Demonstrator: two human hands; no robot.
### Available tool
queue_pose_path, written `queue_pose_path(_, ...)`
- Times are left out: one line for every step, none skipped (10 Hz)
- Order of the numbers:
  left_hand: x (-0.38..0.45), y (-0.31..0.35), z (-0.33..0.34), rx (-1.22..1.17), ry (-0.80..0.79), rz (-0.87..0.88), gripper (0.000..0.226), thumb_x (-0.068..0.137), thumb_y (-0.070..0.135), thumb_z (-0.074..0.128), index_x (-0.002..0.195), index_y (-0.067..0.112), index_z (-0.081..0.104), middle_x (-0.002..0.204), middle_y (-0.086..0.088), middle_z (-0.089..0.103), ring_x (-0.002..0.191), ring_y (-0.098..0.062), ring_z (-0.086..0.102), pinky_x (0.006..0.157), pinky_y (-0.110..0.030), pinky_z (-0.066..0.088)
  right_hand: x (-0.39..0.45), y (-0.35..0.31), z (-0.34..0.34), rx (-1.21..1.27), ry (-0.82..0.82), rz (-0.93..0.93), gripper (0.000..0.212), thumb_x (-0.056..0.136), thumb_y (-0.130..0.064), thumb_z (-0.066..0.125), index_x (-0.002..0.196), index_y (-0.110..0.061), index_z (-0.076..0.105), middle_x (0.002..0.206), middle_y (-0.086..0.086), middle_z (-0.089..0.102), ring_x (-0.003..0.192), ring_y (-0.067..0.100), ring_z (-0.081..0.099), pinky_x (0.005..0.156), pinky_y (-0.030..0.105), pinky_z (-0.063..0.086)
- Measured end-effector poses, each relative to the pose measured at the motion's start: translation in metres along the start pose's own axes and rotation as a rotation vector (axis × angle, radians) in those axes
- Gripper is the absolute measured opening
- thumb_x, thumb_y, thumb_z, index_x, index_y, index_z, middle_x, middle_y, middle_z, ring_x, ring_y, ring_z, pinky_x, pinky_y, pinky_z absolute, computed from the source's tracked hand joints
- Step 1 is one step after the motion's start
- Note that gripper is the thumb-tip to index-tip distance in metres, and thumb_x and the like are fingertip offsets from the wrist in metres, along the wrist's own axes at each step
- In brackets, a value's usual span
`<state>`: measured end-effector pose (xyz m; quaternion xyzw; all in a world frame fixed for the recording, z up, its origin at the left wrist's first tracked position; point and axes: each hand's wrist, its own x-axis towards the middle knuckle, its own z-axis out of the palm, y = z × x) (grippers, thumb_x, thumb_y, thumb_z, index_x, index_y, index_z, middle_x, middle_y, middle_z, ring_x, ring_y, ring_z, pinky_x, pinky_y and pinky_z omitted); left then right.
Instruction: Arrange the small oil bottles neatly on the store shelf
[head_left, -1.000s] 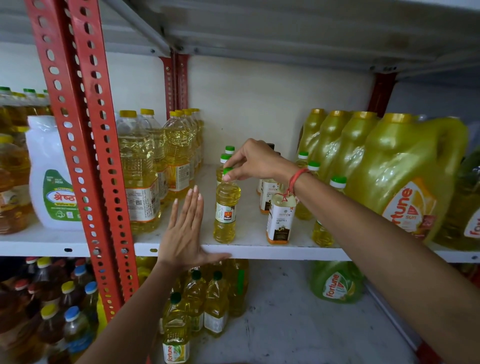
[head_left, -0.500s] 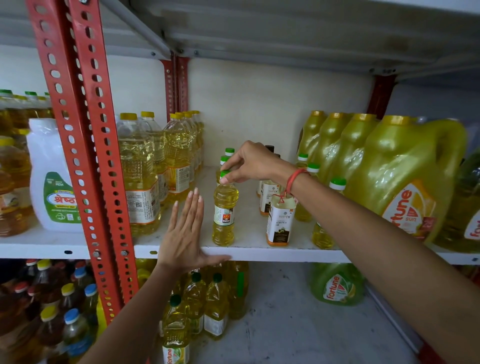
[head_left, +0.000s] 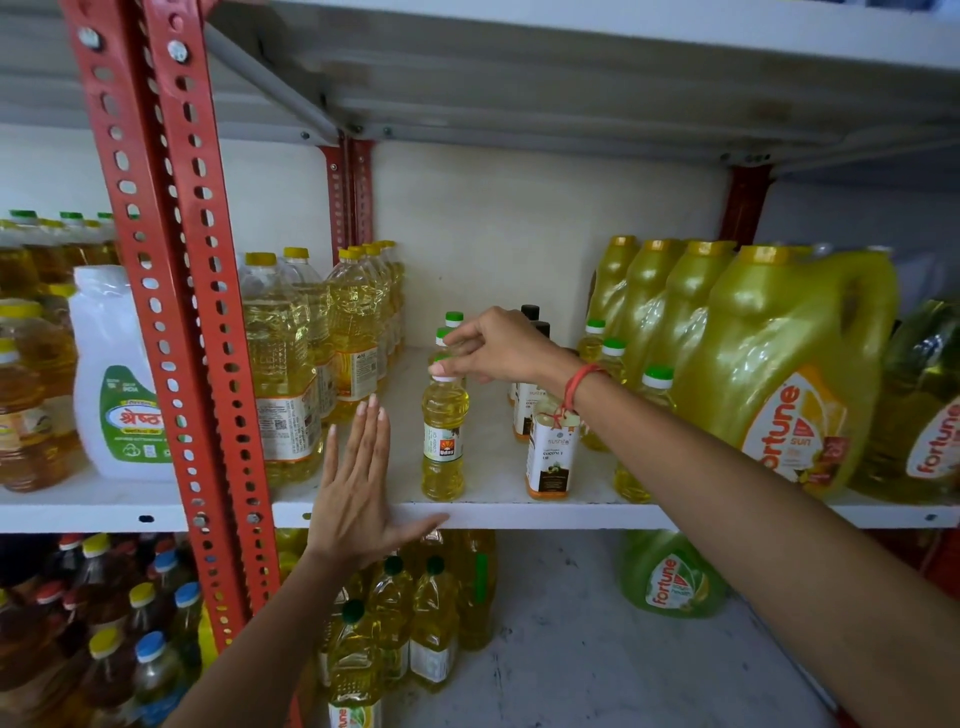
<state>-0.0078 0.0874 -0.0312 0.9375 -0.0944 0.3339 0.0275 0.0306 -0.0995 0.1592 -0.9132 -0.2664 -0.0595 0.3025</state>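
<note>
A small yellow oil bottle with a green cap stands upright near the front edge of the white shelf. My right hand pinches its cap from above. More small green-capped bottles line up behind it. A white coconut oil bottle stands to the right, partly behind my right wrist, with two dark-capped bottles further back. My left hand lies flat and open on the shelf edge, left of the held bottle and apart from it.
Large clear oil bottles stand at the left, beside the red perforated upright. Big yellow Fortune jugs fill the right, with small green-capped bottles in front. The lower shelf holds more bottles and a green Fortune pouch.
The bottle under my right hand has shifted slightly left along the shelf front. My left hand has stayed flat on the shelf edge.
</note>
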Motion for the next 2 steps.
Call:
queue_pose_path(0.007,-0.003,-0.016,-0.019,0.125,-0.012,0.104,0.089,0.078,0.021,0.157,0.001,0.005,0.167,-0.015,0.001,0.154,-0.027,0.003,0.124,-0.051,-0.002,-0.013,0.0,-0.009,-0.036,0.127,-0.031,0.061,0.077,-0.046,0.075,0.124,-0.009,0.065,0.118,0.009,0.073,0.108,0.018,0.068,0.099,0.034,0.053)
queue_pose_path(0.023,0.003,-0.049,-0.081,0.248,-0.028,0.088,0.097,0.066,0.017,0.158,0.003,0.006,0.167,-0.014,0.001,0.154,-0.026,0.002,0.124,-0.05,-0.001,-0.032,0.002,-0.017,-0.038,0.398,-0.121,0.05,0.083,-0.046,0.068,0.119,-0.012,0.069,0.114,0.003,0.075,0.101,0.012,0.07,0.095,0.029,0.054)
